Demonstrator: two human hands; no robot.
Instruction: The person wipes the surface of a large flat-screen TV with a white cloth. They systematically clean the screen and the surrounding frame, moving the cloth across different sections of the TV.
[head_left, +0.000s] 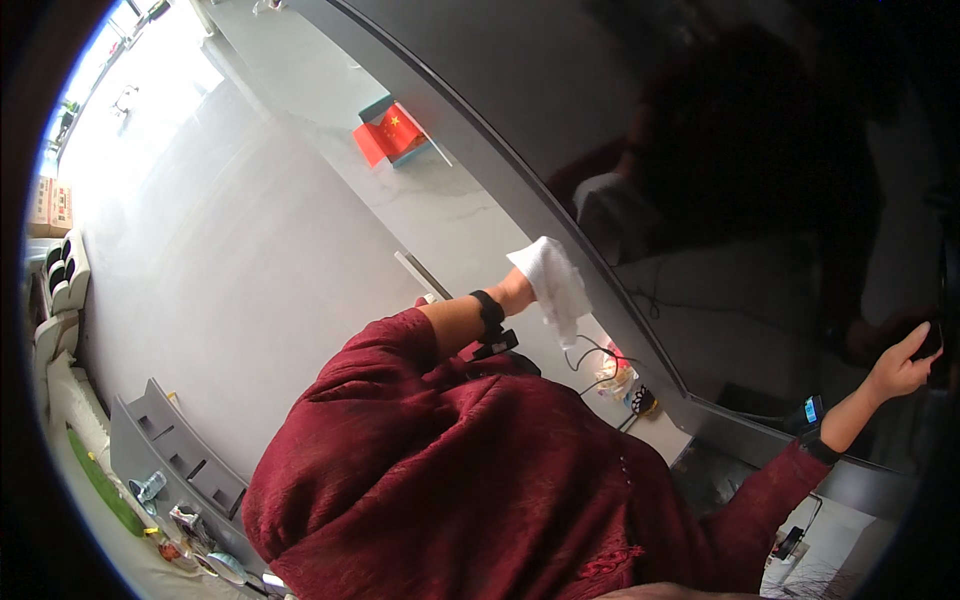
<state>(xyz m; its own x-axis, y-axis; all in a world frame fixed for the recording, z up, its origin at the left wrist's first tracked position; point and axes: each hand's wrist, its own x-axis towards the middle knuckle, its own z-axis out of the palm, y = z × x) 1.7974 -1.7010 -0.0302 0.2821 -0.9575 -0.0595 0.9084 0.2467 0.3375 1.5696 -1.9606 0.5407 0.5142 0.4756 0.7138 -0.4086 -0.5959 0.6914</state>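
Note:
My left hand (517, 291) holds a white cloth (553, 289) that covers its fingers and hangs down from them. The cloth is beside the grey lower frame (517, 191) of a large, glossy black screen (720, 247). Whether it touches the frame cannot be told. Over the dark right part of the screen, my right hand (904, 367) reaches out with thumb and fingers around something black. The dark background hides what that is. A reflection of the cloth (611, 206) shows on the screen.
A small red flag (394, 135) lies on a teal box on the pale marble-look cabinet top (465, 206). Near the screen's corner are a dark cable (592, 349) and colourful packets (619, 371). A grey unit with slots (176, 442) and a sofa (67, 277) stand at left.

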